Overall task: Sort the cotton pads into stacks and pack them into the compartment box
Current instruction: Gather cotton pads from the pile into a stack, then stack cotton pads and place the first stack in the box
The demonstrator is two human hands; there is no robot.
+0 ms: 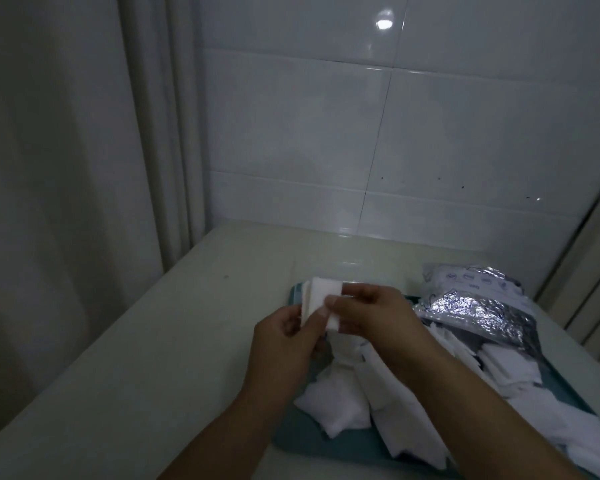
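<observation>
A small stack of white square cotton pads [321,296] is held up above a teal tray [329,445]. My left hand [284,341] grips the stack from the left and below. My right hand [371,317] pinches its right side with the thumb on the front pad. Several loose cotton pads [343,400] lie heaped on the tray under and to the right of my hands. I see no compartment box in view.
A crinkled silver foil bag [478,306] lies at the tray's far right. The tray sits on a pale counter [174,341] against a white tiled wall [395,150]. A curtain [84,168] hangs at the left.
</observation>
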